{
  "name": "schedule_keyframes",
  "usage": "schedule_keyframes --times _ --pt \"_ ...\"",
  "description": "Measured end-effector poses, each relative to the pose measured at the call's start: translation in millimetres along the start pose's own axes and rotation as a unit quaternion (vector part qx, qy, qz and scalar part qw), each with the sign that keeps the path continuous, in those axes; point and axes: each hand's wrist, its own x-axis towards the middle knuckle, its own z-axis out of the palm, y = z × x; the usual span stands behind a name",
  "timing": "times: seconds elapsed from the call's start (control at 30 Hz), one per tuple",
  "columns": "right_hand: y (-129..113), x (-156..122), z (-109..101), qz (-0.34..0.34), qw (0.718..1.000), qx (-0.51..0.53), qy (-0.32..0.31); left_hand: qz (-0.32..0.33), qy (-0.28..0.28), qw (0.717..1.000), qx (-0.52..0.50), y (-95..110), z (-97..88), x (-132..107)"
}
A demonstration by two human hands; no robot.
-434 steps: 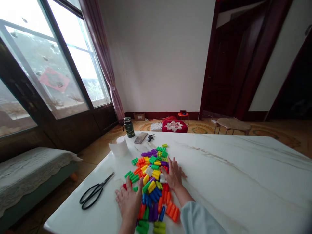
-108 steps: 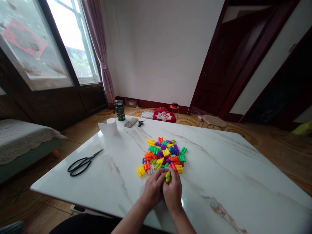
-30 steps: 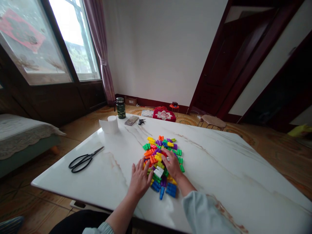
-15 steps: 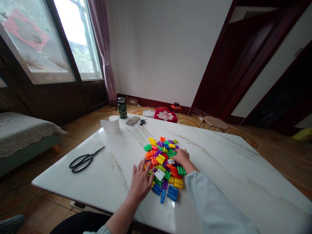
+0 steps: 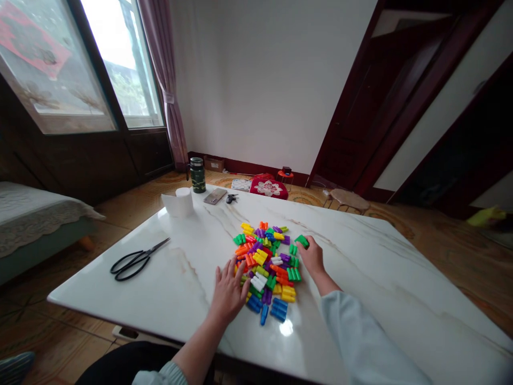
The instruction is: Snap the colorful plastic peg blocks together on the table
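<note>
A pile of colourful plastic building blocks (image 5: 266, 264) lies in the middle of a white marble table (image 5: 380, 289). My left hand (image 5: 228, 289) rests flat on the table at the pile's near left edge, fingers spread and touching the blocks. My right hand (image 5: 311, 256) is at the pile's right side and pinches a green block (image 5: 302, 241) between its fingertips, held just off the pile.
Black scissors (image 5: 136, 260) lie on the table's left part. At the far left corner stand a roll of white paper (image 5: 178, 201), a dark green bottle (image 5: 197, 175), a phone (image 5: 215, 195) and keys (image 5: 231, 198). A bed stands at the left, a low stool (image 5: 347, 200) on the floor beyond.
My right hand has moved from over the pile to its right edge and lifted a green block. My left hand stays flat at the pile's left edge.
</note>
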Motion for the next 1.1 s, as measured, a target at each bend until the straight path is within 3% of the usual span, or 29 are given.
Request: schedule_keyframes --times 0.1,0.2,0.4,0.5,0.7,0.87,1.1 --pt "26.0 -1.0 -17.3 0.012 0.992 -0.115 -0.044 0.001 0.004 1.0 -0.001 -0.7 1.6 0.3" --pt "35.5 -8.6 -23.2 0.016 0.975 -0.199 -0.1 -0.001 0.01 1.0 0.0 -1.3 3.0 0.4" --pt "16.1 -21.1 -5.4 -0.06 0.976 -0.152 -0.143 0.004 0.014 1.0 0.003 -1.4 2.8 -0.1" --pt "17.9 -10.9 -2.8 -0.066 0.983 -0.112 -0.128 0.002 0.013 1.0 0.006 -1.4 2.7 -0.1" --pt "40.1 14.8 -0.8 0.024 0.988 -0.138 -0.063 0.003 0.007 1.0 0.007 -2.3 4.1 0.1" --pt "40.6 23.9 15.0 -0.017 0.99 -0.109 -0.083 0.004 0.005 1.0 0.008 -3.5 4.8 -0.4" --pt "48.8 53.3 21.7 0.002 0.993 -0.106 -0.057 0.01 0.008 1.0 0.013 -5.0 7.2 -1.9"
